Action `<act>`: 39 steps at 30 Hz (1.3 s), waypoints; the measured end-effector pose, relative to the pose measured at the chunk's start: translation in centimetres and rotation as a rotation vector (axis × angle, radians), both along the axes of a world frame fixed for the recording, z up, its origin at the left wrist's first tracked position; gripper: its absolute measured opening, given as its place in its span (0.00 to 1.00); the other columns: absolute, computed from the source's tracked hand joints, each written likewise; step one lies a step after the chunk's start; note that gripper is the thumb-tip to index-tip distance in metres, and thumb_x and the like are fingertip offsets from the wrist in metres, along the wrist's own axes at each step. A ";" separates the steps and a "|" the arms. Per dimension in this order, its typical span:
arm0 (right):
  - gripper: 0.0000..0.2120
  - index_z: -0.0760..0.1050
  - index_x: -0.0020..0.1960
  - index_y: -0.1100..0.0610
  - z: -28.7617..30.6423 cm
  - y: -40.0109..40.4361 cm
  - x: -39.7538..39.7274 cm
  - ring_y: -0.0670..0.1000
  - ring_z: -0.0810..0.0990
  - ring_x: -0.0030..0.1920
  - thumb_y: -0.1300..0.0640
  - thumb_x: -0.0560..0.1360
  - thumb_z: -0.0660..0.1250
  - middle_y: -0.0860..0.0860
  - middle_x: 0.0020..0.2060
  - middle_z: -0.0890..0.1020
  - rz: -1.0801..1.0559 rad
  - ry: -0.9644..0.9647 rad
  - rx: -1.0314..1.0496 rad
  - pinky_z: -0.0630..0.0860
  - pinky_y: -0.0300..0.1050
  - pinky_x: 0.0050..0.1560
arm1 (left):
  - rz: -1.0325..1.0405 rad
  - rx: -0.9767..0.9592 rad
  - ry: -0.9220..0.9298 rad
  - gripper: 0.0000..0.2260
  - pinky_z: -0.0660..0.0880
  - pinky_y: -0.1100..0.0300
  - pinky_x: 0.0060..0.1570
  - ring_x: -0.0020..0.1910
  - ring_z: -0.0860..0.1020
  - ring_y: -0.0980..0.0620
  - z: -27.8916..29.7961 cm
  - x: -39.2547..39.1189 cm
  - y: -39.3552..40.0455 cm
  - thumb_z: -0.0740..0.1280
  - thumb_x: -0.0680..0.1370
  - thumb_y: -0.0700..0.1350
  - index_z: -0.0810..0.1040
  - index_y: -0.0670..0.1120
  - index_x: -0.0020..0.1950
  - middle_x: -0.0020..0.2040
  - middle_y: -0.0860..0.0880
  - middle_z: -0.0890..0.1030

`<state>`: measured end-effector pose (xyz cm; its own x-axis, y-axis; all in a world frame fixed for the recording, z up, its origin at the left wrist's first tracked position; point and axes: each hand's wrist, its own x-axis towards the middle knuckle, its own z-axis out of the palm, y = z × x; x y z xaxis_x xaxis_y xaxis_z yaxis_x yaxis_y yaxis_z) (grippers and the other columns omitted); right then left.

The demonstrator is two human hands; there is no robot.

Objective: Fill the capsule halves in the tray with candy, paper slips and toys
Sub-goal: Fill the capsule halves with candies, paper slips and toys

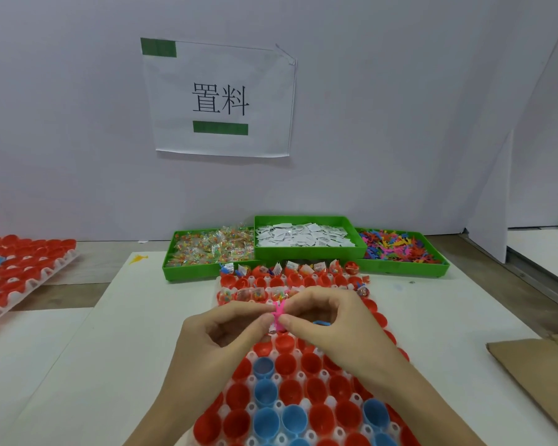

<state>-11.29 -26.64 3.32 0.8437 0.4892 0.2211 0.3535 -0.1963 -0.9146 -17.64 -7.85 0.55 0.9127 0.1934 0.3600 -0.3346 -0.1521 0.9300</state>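
Observation:
A white tray (pixel 351 397) of red and blue capsule halves (pixel 264 392) lies on the table in front of me. Its far rows hold candy packets and paper slips. My left hand (pixel 216 336) and my right hand (pixel 329 323) meet above the tray's middle, and both pinch a small pink toy (pixel 278 313) between thumb and fingers. Something blue (pixel 321 322) shows under my right fingers. Behind the tray stand three green bins: candy packets (pixel 207 246), paper slips (pixel 303 235) and coloured toys (pixel 397 249).
A second tray of red capsule halves (pixel 16 272) lies at the left. A piece of brown cardboard (pixel 538 375) lies at the right edge. A white wall with a paper sign (pixel 219 98) stands behind the bins.

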 end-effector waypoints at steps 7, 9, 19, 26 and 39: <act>0.12 0.82 0.54 0.43 -0.3 -0.1 0.5 0.45 0.86 0.47 0.51 0.72 0.79 0.43 0.46 0.86 -0.030 -0.070 -0.041 0.83 0.44 0.52 | 0.017 -0.009 -0.047 0.12 0.83 0.62 0.47 0.46 0.87 0.49 -0.2 0.1 -0.6 0.78 0.71 0.45 0.84 0.54 0.53 0.45 0.47 0.87; 0.10 0.84 0.53 0.44 -0.1 -0.5 0.8 0.45 0.86 0.48 0.51 0.73 0.78 0.43 0.46 0.87 0.026 -0.089 -0.071 0.83 0.46 0.53 | -0.006 -0.013 -0.038 0.15 0.82 0.61 0.48 0.46 0.87 0.49 -0.2 0.1 -0.8 0.78 0.71 0.46 0.83 0.55 0.57 0.46 0.47 0.88; 0.04 0.86 0.49 0.52 1.2 -2.9 2.3 0.46 0.86 0.46 0.58 0.75 0.76 0.46 0.42 0.87 0.023 -0.189 -0.140 0.83 0.44 0.51 | -0.026 0.079 -0.020 0.07 0.83 0.62 0.47 0.44 0.87 0.52 0.7 1.7 -2.9 0.79 0.72 0.43 0.87 0.53 0.47 0.43 0.52 0.88; 0.04 0.86 0.49 0.54 1.0 -4.0 3.7 0.51 0.88 0.43 0.54 0.76 0.75 0.51 0.40 0.88 -0.274 0.056 0.089 0.82 0.37 0.43 | 0.130 0.510 -0.286 0.07 0.81 0.64 0.45 0.42 0.83 0.58 2.1 5.9 -4.9 0.77 0.74 0.38 0.85 0.46 0.50 0.43 0.56 0.84; 0.11 0.88 0.49 0.52 0.5 -4.7 4.6 0.53 0.88 0.48 0.49 0.68 0.80 0.54 0.45 0.88 -0.125 0.268 0.209 0.84 0.44 0.52 | 0.023 0.780 -0.414 0.23 0.78 0.65 0.49 0.45 0.79 0.59 1.6 7.8 -4.5 0.77 0.74 0.39 0.70 0.49 0.63 0.47 0.55 0.81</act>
